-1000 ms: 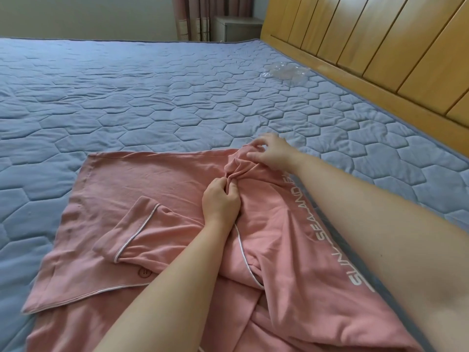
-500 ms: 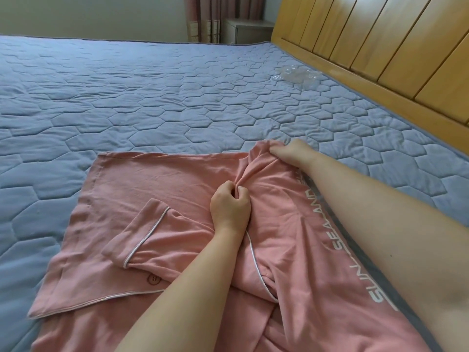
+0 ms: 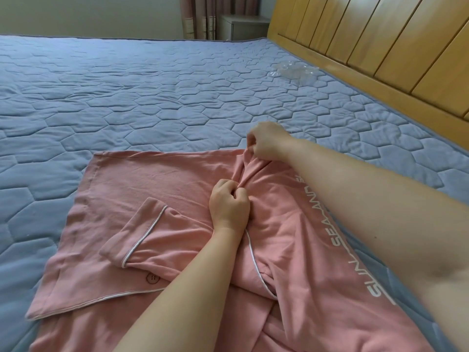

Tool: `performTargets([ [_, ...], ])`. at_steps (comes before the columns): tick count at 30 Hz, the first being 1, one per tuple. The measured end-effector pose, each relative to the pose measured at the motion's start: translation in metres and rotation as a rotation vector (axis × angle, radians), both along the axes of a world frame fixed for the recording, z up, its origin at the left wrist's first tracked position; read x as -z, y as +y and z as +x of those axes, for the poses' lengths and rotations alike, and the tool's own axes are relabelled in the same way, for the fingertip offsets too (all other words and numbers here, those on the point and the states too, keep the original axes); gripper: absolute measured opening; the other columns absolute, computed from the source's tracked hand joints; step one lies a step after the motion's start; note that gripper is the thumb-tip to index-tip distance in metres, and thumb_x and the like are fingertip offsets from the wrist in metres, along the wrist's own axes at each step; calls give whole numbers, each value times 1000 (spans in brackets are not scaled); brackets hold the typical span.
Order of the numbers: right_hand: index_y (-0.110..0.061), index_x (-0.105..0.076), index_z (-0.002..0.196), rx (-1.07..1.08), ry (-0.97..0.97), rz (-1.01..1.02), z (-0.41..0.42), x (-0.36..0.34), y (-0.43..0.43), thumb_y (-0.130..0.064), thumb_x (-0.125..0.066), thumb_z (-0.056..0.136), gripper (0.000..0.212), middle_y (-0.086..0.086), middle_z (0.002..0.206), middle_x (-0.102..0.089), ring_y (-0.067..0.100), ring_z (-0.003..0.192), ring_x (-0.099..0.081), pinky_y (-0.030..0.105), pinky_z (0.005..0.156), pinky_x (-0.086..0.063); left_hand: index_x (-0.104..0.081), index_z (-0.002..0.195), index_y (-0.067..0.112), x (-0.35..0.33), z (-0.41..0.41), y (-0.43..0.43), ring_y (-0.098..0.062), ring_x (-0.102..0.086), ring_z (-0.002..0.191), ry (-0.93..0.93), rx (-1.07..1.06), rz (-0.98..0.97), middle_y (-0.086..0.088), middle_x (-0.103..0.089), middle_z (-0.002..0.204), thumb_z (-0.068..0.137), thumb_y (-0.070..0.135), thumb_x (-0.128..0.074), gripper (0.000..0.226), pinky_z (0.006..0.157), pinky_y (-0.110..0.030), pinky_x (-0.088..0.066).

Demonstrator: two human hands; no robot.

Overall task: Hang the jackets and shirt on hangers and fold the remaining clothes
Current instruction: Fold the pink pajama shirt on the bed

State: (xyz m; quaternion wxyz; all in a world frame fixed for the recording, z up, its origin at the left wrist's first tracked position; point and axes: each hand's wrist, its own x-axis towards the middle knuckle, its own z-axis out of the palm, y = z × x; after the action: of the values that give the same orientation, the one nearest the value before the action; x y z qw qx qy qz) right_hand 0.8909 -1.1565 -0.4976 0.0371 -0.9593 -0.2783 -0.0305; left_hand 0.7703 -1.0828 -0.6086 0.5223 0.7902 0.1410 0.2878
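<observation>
A pink pyjama shirt (image 3: 142, 189) with white piping, a button and white lettering down its right side lies spread on the bed. One short sleeve is folded over its front at the left. My left hand (image 3: 229, 207) is closed on a bunch of the pink fabric near the shirt's middle. My right hand (image 3: 266, 143) pinches the shirt's far right corner at the top edge, and the cloth between my two hands is gathered into ridges.
The bed is covered by a blue quilted mattress pad (image 3: 152, 92). A wooden headboard (image 3: 380, 47) runs along the right. A crumpled clear plastic bag (image 3: 294, 71) lies by the headboard. A curtain and a small cabinet (image 3: 243, 25) stand beyond the bed.
My right hand has shifted slightly further out along the shirt's far corner and closed tighter on it. My left hand keeps its grip on the bunched fabric.
</observation>
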Motion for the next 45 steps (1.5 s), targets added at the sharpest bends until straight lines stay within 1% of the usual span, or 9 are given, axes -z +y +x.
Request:
performTargets([
  [5,-13,-73,95,118,311,552,6,-20,11,-18,-63,87,14,0,81,-65,9,76,-58,19,63,-42,-32,47,17,0,3,0,-22,-45,71,-34,11,-28,9,-44,67,66,13,-35,19,66,-24,-28],
  [13,-3,-64,96,236,-503,978,-6,-15,-8,-3,-38,84,29,11,95,-65,24,96,-56,24,80,-40,-42,62,12,-2,4,2,-24,-44,85,-10,-58,-22,-3,-47,83,66,11,-35,8,84,-30,-36],
  [18,-6,-68,75,-31,-235,665,-44,22,-48,-10,-41,71,28,10,75,-68,26,76,-61,34,72,-48,-62,110,6,-5,2,-6,-28,-46,111,-243,-49,446,-13,-60,115,63,10,-41,52,103,-40,-32],
  [21,-11,-72,96,-145,-43,238,-42,52,-76,-19,-40,76,38,10,97,-71,28,95,-62,40,87,-47,-69,112,13,-1,1,-9,-30,-51,116,-214,59,604,-4,-67,117,71,20,-43,50,101,-41,-37],
  [25,-13,-58,128,32,178,169,-42,65,-104,-17,-46,92,39,9,135,-56,27,126,-49,33,105,-37,-72,101,18,2,4,-12,-30,-52,120,58,60,571,4,-70,106,76,34,-33,49,103,-43,-36],
  [30,-3,-57,96,582,249,377,-52,48,-111,-57,-57,85,55,14,87,-65,32,79,-63,32,65,-47,-67,116,15,5,8,-9,-25,-46,127,125,102,519,2,-65,123,75,24,-40,50,109,-38,-30],
  [34,-11,-43,55,558,334,325,-79,73,-129,-41,-56,93,50,4,55,-46,27,62,-49,34,52,-29,-69,115,13,3,9,-1,-24,-54,117,114,96,241,-5,-68,116,67,16,-37,58,104,-30,-37],
  [39,-8,-53,69,738,551,1002,-82,71,-148,-33,-43,100,41,13,66,-55,19,53,-51,24,52,-42,-55,130,7,-8,9,14,-22,-56,118,161,65,-186,-10,-64,122,85,0,-42,48,102,-20,-36],
  [45,-11,-63,82,751,835,917,-129,73,-160,-54,-48,92,47,6,71,-58,18,62,-53,27,58,-41,-29,149,26,-37,-45,-29,-22,-1,148,131,278,751,0,-15,160,90,48,-22,63,115,-42,11],
])
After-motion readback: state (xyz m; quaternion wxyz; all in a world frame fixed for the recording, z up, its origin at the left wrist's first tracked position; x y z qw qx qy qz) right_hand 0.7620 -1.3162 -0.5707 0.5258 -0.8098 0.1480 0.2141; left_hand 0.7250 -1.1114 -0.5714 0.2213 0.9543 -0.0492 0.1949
